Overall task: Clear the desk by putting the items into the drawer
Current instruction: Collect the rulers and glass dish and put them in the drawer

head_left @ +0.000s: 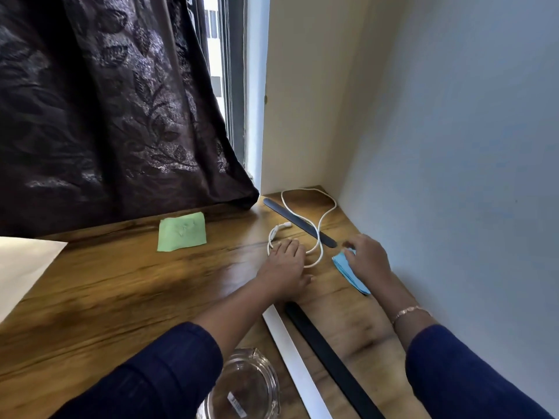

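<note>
By wall (453, 176), blue notes (348, 270) in right hand (367, 258); ashtray (245, 385) sticker (237, 404) illegible

Light: daylight reaches you through the window gap (216, 55), blown white.
Shadows: soft, under your forearms on the desk (121, 282).
Blur: your right hand (367, 258) smears slightly.
Edges: your wide lens bends them.

Bench (127, 285): glossy wood grain. Cable (317, 231): smooth white plastic. Jar (242, 385): clear glass. Curtain (106, 101): dark patterned cloth.
</note>
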